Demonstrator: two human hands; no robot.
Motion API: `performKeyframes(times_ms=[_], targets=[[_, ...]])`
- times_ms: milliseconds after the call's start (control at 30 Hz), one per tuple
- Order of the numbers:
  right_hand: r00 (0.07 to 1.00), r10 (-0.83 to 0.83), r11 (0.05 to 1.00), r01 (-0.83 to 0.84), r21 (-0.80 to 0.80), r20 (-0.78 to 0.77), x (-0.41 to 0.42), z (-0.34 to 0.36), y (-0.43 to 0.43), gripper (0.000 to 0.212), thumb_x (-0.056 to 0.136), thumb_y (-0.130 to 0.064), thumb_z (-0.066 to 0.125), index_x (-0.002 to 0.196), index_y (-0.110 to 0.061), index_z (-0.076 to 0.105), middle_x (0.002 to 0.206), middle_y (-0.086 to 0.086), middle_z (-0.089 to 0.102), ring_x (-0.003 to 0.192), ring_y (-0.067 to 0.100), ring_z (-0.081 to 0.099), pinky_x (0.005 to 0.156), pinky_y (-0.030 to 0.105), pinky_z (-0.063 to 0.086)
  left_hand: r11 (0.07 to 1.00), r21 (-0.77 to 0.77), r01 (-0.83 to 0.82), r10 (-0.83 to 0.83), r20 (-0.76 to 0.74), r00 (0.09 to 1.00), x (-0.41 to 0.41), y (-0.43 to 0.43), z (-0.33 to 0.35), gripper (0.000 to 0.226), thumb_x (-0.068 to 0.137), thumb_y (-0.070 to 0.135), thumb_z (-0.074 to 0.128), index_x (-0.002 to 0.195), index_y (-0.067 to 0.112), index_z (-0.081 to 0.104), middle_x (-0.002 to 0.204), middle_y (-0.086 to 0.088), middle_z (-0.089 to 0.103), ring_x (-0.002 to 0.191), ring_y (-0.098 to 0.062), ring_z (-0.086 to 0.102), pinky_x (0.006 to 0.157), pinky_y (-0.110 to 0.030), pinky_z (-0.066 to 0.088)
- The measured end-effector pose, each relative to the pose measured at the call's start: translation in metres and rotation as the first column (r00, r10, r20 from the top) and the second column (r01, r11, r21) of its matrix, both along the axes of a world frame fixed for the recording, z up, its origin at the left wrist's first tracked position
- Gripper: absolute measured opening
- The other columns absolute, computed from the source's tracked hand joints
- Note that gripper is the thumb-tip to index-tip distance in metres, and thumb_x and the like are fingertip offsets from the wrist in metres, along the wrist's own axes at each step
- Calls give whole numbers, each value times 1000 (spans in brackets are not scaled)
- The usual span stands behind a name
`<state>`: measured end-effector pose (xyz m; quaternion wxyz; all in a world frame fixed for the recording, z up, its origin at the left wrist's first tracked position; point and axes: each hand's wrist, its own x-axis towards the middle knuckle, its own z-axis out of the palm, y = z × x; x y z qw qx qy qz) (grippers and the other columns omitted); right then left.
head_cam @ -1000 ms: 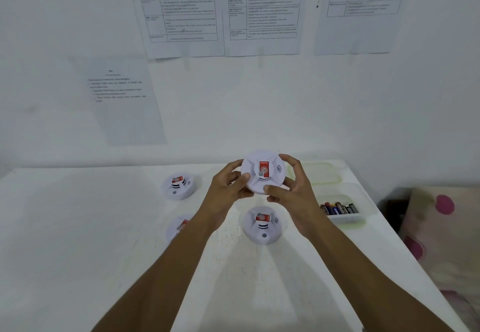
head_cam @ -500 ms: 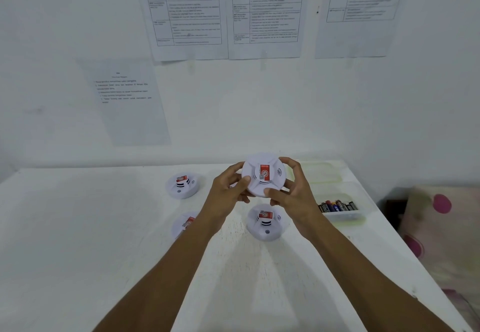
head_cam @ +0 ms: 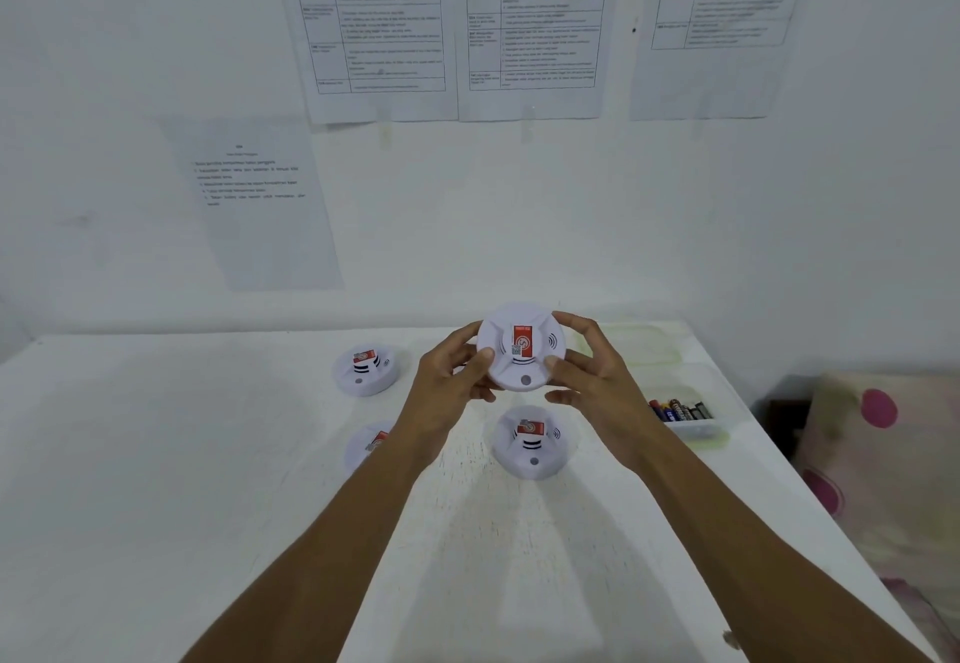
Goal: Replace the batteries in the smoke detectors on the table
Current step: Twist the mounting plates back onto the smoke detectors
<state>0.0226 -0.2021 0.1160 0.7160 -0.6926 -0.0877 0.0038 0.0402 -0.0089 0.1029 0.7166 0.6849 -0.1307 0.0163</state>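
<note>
Step in hand: opening one unit, by appearance. Smoke detector (head_cam: pixel 522 350) sits lifted left of the battery tray (head_cam: pixel 702 429), face toward the wearer. Left hand (head_cam: pixel 447 383) and right hand (head_cam: pixel 597 383) grip its rim with curled fingers. Next move likely requires counter-rotating base and cover.

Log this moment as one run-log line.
held: smoke detector | left hand: gripping it | right hand: gripping it | batteries: in tray

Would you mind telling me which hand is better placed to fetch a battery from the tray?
Likely the right: the right hand is nearer the tray of batteries, and the left hand also grips the detector.
</note>
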Motion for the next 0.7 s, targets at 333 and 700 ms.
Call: performKeyframes(times_ms=[333,700], targets=[[993,-119,991,118,-55,-3,1,-4,-1,29,94,-19,61,120,-30,54,94,6,75,88,22,69,76,35,53,1000,30,-1,1,-21,1000,0,-2,-5,32,95,26,61,127,28,59,111,-1,73,92,-25,70,73,-30,58],[989,-147,985,146,-87,0,1,-6,-6,26,94,-21,62,116,-33,55,94,4,76,92,26,69,77,37,54,999,31,9,-8,-34,999,4,-5,-11,33,96,24,61,129,22,59,112,-6,71,89,-24,70,73,-33,57]])
